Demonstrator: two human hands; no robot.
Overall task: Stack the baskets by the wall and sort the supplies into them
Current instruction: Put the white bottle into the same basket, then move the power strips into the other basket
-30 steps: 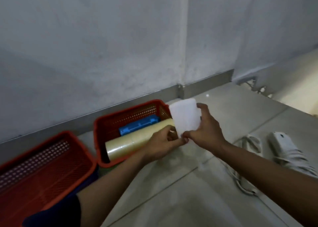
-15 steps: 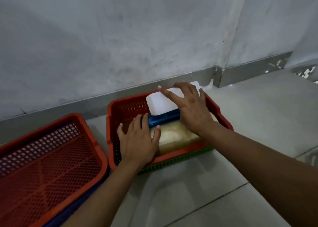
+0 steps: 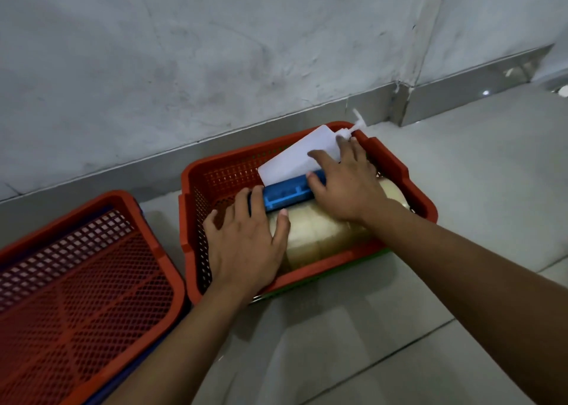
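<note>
White plastic pump bottle (image 3: 296, 157) went from mid-air into the red mesh basket (image 3: 396, 166) a second ago, wedged at 12 o'clock behind the blue box (image 3: 284, 194). Right hand (image 3: 345, 183) rests flat on it, left hand (image 3: 246, 244) lies open on the tape roll (image 3: 322, 232), neither grip closed. One supply sorted, I'd say.

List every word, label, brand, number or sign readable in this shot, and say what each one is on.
None can be read.
White bottle: its visible face is blank.
Blue item: moulded ridges only, no lettering legible.
Tape rolls: plain yellowish surface, no print visible.
Red basket by the wall and red basket on the left: bare mesh, no label showing.
Wall: only scuffs and marks.
</note>
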